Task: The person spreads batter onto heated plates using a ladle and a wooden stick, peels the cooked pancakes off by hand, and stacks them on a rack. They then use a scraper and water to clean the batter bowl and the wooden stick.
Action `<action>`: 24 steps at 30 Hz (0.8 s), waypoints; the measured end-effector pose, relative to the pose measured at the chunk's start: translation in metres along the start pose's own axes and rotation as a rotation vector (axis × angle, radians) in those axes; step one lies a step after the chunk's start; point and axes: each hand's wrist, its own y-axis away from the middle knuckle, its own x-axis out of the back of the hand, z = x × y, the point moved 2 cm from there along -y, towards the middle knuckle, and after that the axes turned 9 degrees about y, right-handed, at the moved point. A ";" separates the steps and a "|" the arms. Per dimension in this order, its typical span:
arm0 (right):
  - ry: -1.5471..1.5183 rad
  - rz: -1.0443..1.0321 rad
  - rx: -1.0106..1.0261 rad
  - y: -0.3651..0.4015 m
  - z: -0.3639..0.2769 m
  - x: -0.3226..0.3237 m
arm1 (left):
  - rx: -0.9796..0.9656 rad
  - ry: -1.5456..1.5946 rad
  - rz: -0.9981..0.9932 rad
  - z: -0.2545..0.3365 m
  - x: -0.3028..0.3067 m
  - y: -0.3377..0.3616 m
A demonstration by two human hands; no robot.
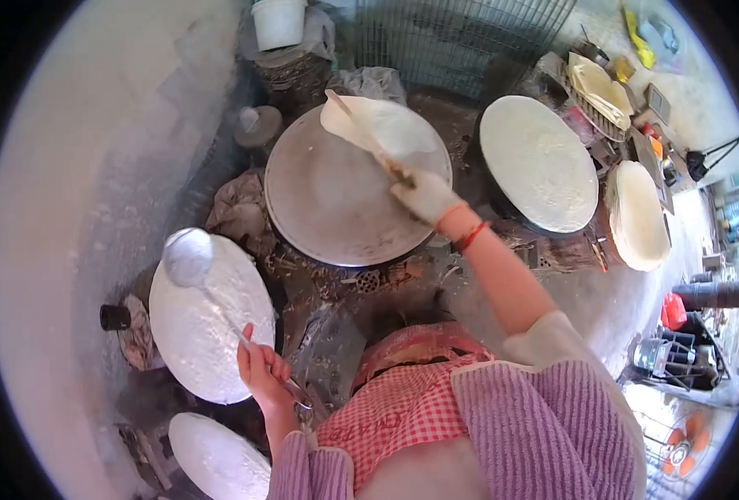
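Note:
My left hand point(264, 367) is closed round the handle of a metal ladle point(188, 257). The ladle's bowl lies over the upper left part of a wide white round surface point(215, 342), which looks wet and lumpy. My right hand point(426, 197), in a pale glove with red bands at the wrist, grips a long wooden spatula point(397, 170) above the large round griddle point(328, 208). A thin pale pancake point(394, 129) lies at the griddle's far right, with the spatula running across it. Part of its left edge is raised or folded over the spatula.
Another round griddle point(540, 167) covered in white stands to the right. Beyond it are a basket of flat sheets point(600, 96) and a stack of pale rounds point(638, 217). A second white round point(217, 458) sits at lower left. A white bucket point(278, 23) stands behind, and a fan point(678, 450) at lower right.

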 end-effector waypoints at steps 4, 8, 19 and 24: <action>-0.616 0.105 -0.127 0.045 0.035 0.022 | -0.226 -0.033 0.114 0.037 0.032 0.047; -0.432 0.081 -0.068 0.055 0.022 -0.042 | -0.203 -0.046 0.153 0.028 0.046 0.037; -0.686 -0.017 -0.037 0.012 0.052 -0.017 | -0.226 0.022 0.158 0.000 -0.022 0.055; -0.587 -0.352 0.015 0.013 0.025 0.006 | -0.330 0.115 0.185 0.004 -0.058 0.076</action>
